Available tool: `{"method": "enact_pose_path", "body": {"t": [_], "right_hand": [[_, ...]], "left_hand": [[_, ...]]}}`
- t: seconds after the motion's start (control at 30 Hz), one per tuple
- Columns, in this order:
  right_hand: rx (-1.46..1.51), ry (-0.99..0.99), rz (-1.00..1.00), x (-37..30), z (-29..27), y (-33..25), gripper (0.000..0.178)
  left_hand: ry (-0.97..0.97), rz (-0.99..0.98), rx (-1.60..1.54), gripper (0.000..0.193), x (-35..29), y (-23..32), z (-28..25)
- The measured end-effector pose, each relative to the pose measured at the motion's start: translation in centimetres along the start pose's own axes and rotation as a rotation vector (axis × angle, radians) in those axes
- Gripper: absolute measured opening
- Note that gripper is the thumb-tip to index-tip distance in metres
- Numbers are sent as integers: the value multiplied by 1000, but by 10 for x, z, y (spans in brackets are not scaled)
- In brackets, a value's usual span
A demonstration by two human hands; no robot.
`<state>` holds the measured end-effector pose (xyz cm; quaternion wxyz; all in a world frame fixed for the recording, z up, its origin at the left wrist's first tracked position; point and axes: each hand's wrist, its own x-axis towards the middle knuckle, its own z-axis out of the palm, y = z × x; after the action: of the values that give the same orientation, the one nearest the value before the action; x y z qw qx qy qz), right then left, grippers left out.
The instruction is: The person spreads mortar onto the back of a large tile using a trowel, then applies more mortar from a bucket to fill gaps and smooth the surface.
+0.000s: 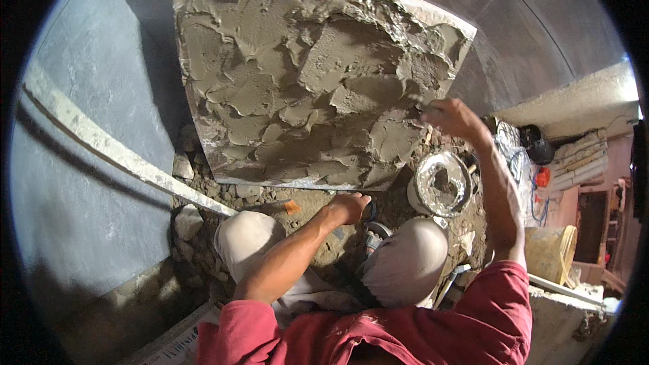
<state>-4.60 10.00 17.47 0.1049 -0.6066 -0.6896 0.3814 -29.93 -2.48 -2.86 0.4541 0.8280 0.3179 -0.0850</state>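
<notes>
A large tile or panel (284,182) is propped in front of me, its face covered with thick, ridged grey-brown mortar (270,67). My left hand (348,207) is closed just below the lower edge of the panel; its fingertips are turned away, so anything in them is hidden. At the panel's right edge, my right hand (451,118) is curled with its fingers toward the mortar. What it grips, if anything, is too blurred to make out. Below my right hand stands a round white bucket (414,192) with mortar inside.
Rubble and stones (188,222) cover the ground around my knees. A long pale batten (101,138) slants across grey panels at the left. At the right are a yellowish bucket (551,253), a dark round container (537,145) and an orange-red object (542,176).
</notes>
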Motion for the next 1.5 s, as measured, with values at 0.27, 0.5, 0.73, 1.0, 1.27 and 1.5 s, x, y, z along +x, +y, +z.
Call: {"method": "enact_pose_path", "body": {"t": [0.27, 0.5, 0.73, 1.0, 1.27, 1.5], "right_hand": [[-303, 539, -7, -140, -19, 89, 28], [-528, 447, 339, -258, 2, 139, 29], [-1124, 78, 176, -234, -64, 189, 28], [-1199, -183, -53, -173, -44, 251, 16], [-1037, -330, 404, -194, -26, 216, 22], [-1087, 124, -81, -203, -5, 202, 19]], "left_hand": [[-279, -72, 34, 46, -1, 36, -41], [-102, -15, -37, 49, 17, 10, 0], [-172, -78, 26, 50, 29, 11, 2], [-63, -42, -16, 46, 34, 12, 14], [-82, 36, 21, 46, 36, 10, 28], [-67, 25, 21, 46, 38, 5, 30]]}}
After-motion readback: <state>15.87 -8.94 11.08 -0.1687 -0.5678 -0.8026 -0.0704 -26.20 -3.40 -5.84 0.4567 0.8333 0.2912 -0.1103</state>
